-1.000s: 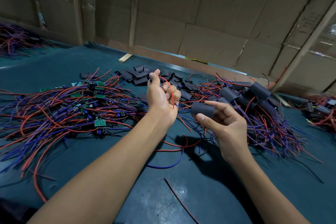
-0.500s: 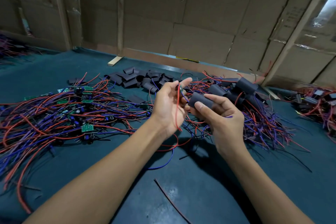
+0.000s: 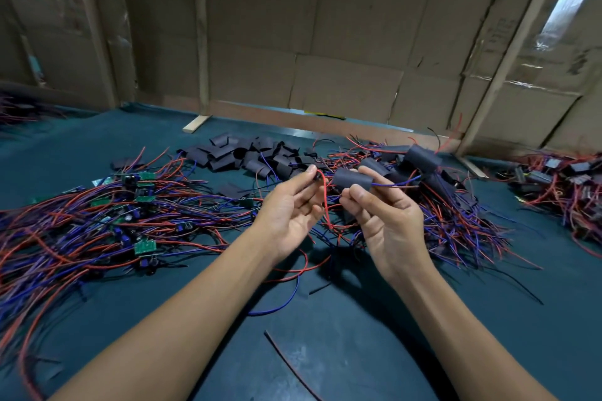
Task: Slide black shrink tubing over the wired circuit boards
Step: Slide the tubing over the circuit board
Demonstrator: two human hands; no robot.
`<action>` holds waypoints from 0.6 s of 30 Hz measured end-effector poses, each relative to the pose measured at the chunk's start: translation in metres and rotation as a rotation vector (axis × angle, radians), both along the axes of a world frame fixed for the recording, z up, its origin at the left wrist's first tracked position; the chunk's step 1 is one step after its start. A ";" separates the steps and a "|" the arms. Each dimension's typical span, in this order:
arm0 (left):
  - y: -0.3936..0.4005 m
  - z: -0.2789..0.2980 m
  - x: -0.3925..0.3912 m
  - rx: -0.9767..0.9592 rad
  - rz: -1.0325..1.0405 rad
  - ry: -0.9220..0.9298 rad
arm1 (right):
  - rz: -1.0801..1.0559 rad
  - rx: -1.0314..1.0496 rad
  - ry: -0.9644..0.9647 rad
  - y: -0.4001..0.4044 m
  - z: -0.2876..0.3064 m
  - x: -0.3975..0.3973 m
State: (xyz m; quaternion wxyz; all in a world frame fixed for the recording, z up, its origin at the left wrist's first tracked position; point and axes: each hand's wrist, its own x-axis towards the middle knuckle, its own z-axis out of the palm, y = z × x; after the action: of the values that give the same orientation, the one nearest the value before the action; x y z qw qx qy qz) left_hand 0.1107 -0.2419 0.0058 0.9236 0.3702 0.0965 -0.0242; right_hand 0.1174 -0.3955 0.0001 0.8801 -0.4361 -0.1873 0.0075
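Above the middle of the counter (image 3: 325, 352), toward its far edge, both hands work one assembly. The right hand (image 3: 387, 221) pinches a black shrink tube (image 3: 353, 180) between thumb and fingers, and blue and red wire ends (image 3: 399, 185) already poke out of its right mouth. The left hand (image 3: 290, 208) pinches what looks like the board end at its fingertips, with a red wire (image 3: 325, 202) drooping from there; the board itself is too hidden to make out.

The likely trouble is a snag at the tube's left mouth. If the board meets it crooked, a corner or a tall component could catch the rim and buckle the soft sleeve instead of sliding in. Pulling harder on the threaded wires to force it through would strain the solder joints. The drooping red wire hangs close to the loose wires lying on the counter below and might hook one, dragging a neighbour along. A squeezed tube also flattens, narrowing the opening.

Bare boards with wires (image 3: 145, 246) spread across the left side of the counter, spare black tubes (image 3: 247, 156) lie near the far edge, and sleeved assemblies (image 3: 423, 156) pile at the right.
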 end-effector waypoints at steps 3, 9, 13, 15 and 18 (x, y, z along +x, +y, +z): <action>-0.004 -0.002 -0.002 -0.012 -0.097 0.007 | -0.119 -0.211 -0.090 -0.004 -0.005 0.003; -0.002 -0.005 -0.001 -0.093 -0.128 0.038 | -0.379 -0.528 -0.276 -0.004 -0.012 0.004; 0.000 -0.005 -0.002 -0.086 -0.151 0.072 | -0.502 -0.627 -0.415 -0.004 -0.018 0.007; -0.001 -0.005 -0.001 -0.072 -0.136 0.094 | -0.580 -0.692 -0.532 -0.006 -0.018 0.008; -0.002 -0.003 -0.003 -0.081 -0.123 0.091 | -0.663 -0.758 -0.676 -0.007 -0.017 0.009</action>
State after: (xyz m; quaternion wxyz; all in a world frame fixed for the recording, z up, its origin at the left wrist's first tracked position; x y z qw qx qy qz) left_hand 0.1081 -0.2442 0.0026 0.9293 0.3363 0.1144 -0.1017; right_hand 0.1264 -0.4024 -0.0167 0.5104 -0.7327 -0.2950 -0.3399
